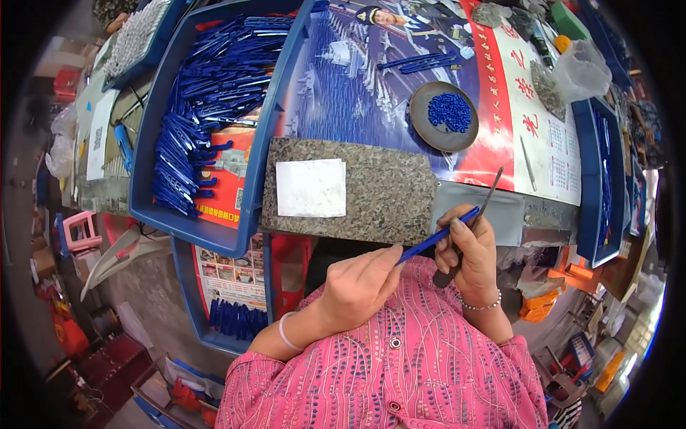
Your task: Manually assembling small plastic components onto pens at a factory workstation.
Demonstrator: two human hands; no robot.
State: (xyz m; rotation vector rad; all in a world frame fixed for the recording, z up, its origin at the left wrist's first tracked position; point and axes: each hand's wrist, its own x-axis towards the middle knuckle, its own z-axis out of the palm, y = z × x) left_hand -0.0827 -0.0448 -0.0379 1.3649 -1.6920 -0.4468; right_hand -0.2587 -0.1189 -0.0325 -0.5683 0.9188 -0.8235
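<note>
Just past my chest, my left hand [363, 287] is closed around one end of a slim blue pen-shaped plastic piece [429, 242]. The piece slants up to the right, and its far end meets the fingers of my right hand [468, 252]. That hand is also closed, gripping a slender pointed metal tool [492, 191] whose tip points up and away; its dark handle end shows below the fingers. Close beyond both hands lies a speckled stone slab [389, 193] with a folded white paper [311, 187] on it. A round dish [421, 134] holds many tiny blue parts [450, 113].
A large blue tray [246, 222] at left holds heaps of similar blue pieces [221, 71]; a lower tray [187, 286] holds more. Another blue tray [607, 254] stands at right. Several blue pieces [421, 63] lie on the poster-covered table. A plastic bag [582, 70] sits far right.
</note>
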